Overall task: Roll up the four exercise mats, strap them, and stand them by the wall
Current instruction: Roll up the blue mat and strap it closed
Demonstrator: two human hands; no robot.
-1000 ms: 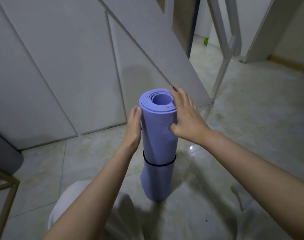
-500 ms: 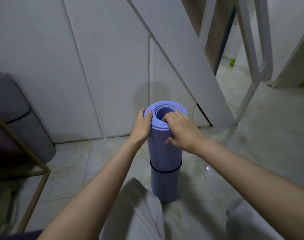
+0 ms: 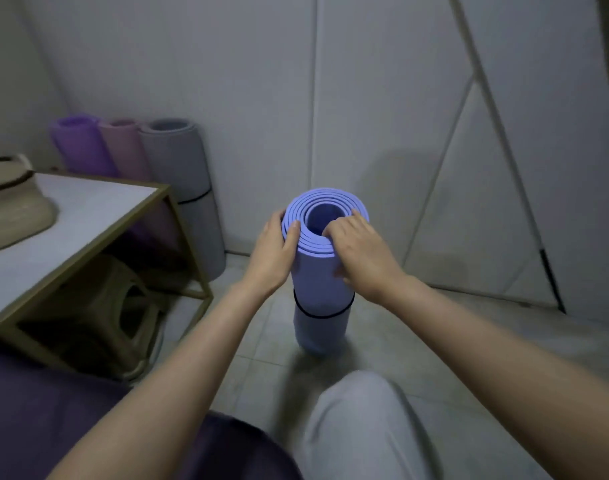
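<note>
Matt foam mat (image 3: 322,271) w/ elastic strap (image 3: 322,315); glossy tile floor (image 3: 261,341).

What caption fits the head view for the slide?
Left hand and right hand grip the strapped blue mat upright; three rolled mats stand at the wall behind a table.

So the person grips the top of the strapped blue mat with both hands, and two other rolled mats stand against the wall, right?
Not quite: three stand against the wall, not two: a purple mat, a pink mat and a grey mat, as the head view shows. The rest holds: left hand and right hand grip the top of the strapped blue mat.
</note>
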